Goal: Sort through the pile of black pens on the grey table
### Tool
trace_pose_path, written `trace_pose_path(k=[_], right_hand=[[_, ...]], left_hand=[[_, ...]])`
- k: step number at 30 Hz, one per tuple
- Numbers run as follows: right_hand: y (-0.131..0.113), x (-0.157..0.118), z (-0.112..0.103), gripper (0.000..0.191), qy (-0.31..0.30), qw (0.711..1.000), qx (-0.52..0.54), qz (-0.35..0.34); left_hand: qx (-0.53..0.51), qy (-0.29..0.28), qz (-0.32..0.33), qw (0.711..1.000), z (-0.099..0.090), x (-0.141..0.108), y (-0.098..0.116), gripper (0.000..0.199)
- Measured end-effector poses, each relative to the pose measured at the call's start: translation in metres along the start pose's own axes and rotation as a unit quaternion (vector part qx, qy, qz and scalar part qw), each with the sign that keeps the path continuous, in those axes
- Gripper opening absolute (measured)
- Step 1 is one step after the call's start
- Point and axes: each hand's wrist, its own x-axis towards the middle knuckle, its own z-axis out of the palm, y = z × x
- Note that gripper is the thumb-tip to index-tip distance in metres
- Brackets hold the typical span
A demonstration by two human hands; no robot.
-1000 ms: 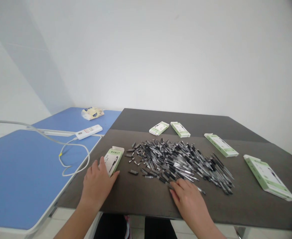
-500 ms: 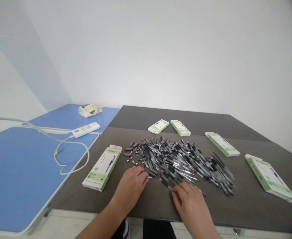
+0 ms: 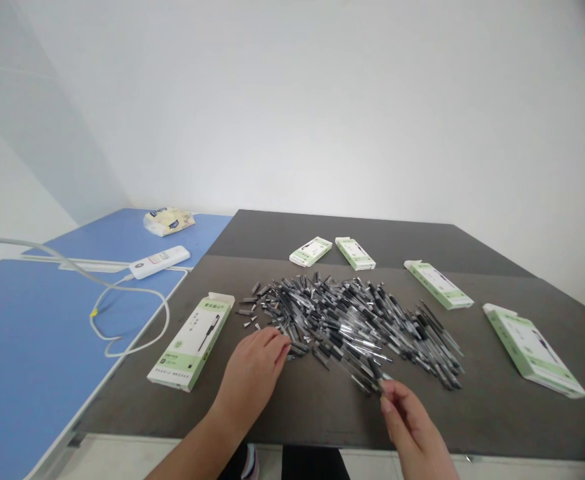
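Note:
A large heap of black-and-clear pen parts (image 3: 332, 313) lies on the dark tabletop in front of me, with barrels, caps and small silver tips mixed together. My right hand (image 3: 415, 420), at the near side of the heap, pinches a pen barrel with a black grip (image 3: 374, 369) between thumb and fingers, its black end pointing up and away. My left hand (image 3: 258, 363) rests at the heap's near left edge beside some loose caps. Its fingers are pressed together, and whatever they hold is hidden.
A green-and-white pen box (image 3: 192, 341) lies to the left. Two more boxes (image 3: 311, 251) lie behind the heap and two others (image 3: 535, 350) to the right. On the blue table (image 3: 32, 360) are a white device (image 3: 160, 262) with a cable and a plastic packet (image 3: 168, 221).
My right hand has moved right and turned, lifting the pen barrel's end from the near edge of the heap. My left hand stays nearly in place. The view has shifted slightly.

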Motion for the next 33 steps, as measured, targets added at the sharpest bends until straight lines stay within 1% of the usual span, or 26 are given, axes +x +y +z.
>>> trace_pose_path(k=[3,5,7,9,11,13,16,18,21,23,25,27,30,31,33], right_hand=[[0.006,-0.001,0.003,0.046,0.013,0.999,0.032,0.004],[0.011,0.0,0.004,0.047,0.027,0.998,0.049,0.013],[0.017,0.002,0.006,0.046,0.012,0.999,0.05,0.009],[0.023,0.005,0.007,0.047,-0.015,0.999,0.04,-0.002],[0.027,0.008,0.01,0.046,-0.023,0.999,0.032,-0.012],[0.026,0.009,0.013,0.046,-0.027,0.999,0.034,-0.027],[0.016,0.007,0.016,0.043,-0.034,0.997,0.04,-0.048],[0.009,0.006,0.016,0.042,-0.033,0.997,0.04,-0.053],[0.003,0.005,0.015,0.042,-0.035,0.997,0.041,-0.052],[0.003,0.006,0.014,0.042,-0.038,0.997,0.043,-0.048],[0.003,0.008,0.013,0.042,-0.037,0.997,0.046,-0.046],[0.003,0.009,0.013,0.042,-0.034,0.997,0.052,-0.046],[-0.001,0.006,0.017,0.041,-0.035,0.996,0.073,-0.039],[-0.004,0.003,0.02,0.041,-0.032,0.995,0.083,-0.036],[-0.011,-0.004,0.028,0.038,-0.006,0.994,0.106,-0.036]], left_hand=[[0.006,0.04,-0.072,0.997,-0.012,0.007,-0.018,0.018],[0.01,0.052,-0.116,0.992,-0.021,0.012,-0.03,0.019],[0.012,0.043,-0.148,0.988,-0.028,0.016,-0.037,0.019],[0.014,0.017,-0.175,0.984,-0.029,0.021,-0.039,0.019],[0.018,-0.022,-0.198,0.98,-0.024,0.029,-0.036,0.019],[0.025,-0.066,-0.216,0.974,-0.015,0.04,-0.033,0.023],[0.041,-0.127,-0.241,0.961,0.001,0.06,-0.029,0.028],[0.049,-0.161,-0.257,0.952,0.009,0.072,-0.03,0.028],[0.047,-0.197,-0.274,0.94,0.017,0.082,-0.032,0.026],[0.034,-0.206,-0.282,0.937,0.019,0.085,-0.034,0.026],[0.014,-0.199,-0.287,0.937,0.018,0.085,-0.037,0.026],[-0.015,-0.176,-0.293,0.94,0.012,0.083,-0.037,0.025],[-0.081,-0.103,-0.3,0.945,-0.004,0.073,-0.027,0.026],[-0.113,-0.073,-0.299,0.945,-0.011,0.067,-0.021,0.029],[-0.188,-0.014,-0.288,0.939,-0.021,0.052,-0.002,0.036]])
